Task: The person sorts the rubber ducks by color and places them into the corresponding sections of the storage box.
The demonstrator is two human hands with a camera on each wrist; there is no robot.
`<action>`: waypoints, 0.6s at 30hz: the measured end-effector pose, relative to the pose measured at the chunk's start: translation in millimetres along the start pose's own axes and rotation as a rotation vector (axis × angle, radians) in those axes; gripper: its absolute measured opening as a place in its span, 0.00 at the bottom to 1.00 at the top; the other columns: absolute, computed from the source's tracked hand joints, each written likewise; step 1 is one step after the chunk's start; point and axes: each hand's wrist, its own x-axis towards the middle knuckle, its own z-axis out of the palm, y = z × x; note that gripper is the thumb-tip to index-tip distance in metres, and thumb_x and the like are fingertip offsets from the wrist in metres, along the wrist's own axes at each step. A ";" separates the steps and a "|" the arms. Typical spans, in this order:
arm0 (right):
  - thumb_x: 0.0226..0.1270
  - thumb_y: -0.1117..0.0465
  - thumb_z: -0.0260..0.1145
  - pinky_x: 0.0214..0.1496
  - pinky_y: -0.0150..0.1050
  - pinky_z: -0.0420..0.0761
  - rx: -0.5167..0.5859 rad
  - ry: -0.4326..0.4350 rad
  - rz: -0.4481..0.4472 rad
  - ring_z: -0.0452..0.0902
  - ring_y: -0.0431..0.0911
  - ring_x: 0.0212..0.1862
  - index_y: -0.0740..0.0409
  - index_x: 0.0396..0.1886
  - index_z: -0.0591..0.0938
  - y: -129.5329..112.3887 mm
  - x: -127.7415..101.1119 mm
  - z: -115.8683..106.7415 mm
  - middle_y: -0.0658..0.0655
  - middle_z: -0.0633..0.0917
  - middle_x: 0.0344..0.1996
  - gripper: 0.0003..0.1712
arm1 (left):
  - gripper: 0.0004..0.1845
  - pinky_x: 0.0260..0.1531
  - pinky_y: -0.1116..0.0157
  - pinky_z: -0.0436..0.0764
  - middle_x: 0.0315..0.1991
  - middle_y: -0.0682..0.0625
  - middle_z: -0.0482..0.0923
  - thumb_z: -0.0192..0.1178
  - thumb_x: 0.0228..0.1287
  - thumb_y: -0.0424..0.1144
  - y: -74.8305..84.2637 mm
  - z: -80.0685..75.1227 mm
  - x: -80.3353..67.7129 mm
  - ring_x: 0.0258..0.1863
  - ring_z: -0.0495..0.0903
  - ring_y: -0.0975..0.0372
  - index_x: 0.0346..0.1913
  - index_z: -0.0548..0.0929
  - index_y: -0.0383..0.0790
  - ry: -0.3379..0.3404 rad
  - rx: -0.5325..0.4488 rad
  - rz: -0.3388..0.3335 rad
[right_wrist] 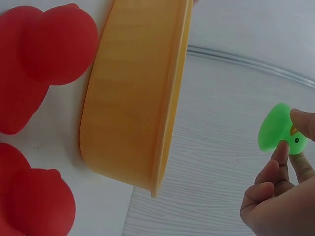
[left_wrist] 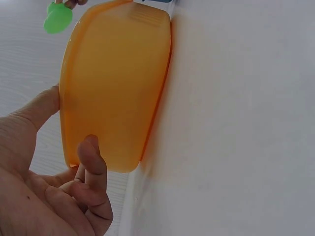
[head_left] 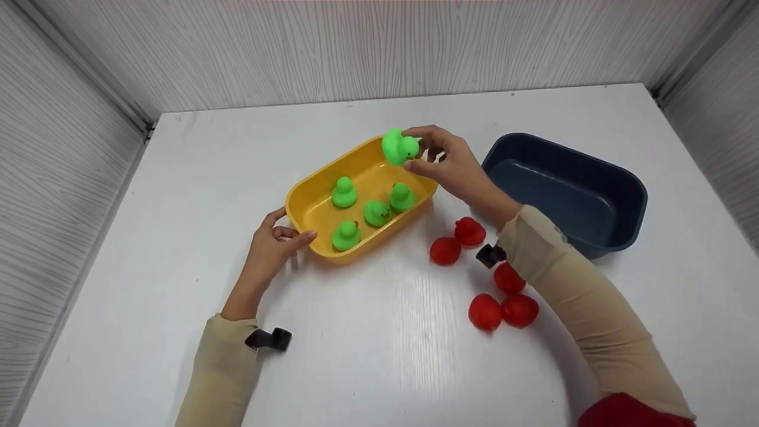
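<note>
In the head view my right hand (head_left: 445, 157) pinches a green rubber duck (head_left: 397, 147) above the far right end of a yellow tub (head_left: 314, 252). The right wrist view shows the same duck (right_wrist: 278, 129) between thumb and fingertips, its eye and orange beak visible. My left hand (head_left: 276, 243) grips the tub's near left end, thumb at the rim and fingers against the outer wall, as the left wrist view of the tub (left_wrist: 115, 88) also shows. Several green ducks (head_left: 344, 193) sit inside the tub.
Several red rubber ducks (head_left: 446, 251) lie on the white table (head_left: 379, 356) near the right forearm, which partly covers them. A dark blue tub (head_left: 625, 207) stands at the right, partly behind that arm. Pale wood-grain panels (head_left: 308, 53) enclose the table at the back and sides.
</note>
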 end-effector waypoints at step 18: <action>0.63 0.64 0.66 0.44 0.32 0.67 -0.069 -0.087 0.126 0.67 0.45 0.42 0.52 0.61 0.77 27.3 41.8 33.6 0.54 0.76 0.39 0.25 | 0.46 0.33 0.71 0.72 0.33 0.55 0.78 0.67 0.59 0.51 -2.1 -0.3 1.8 0.30 0.74 0.63 0.74 0.55 0.43 -0.004 -0.012 0.001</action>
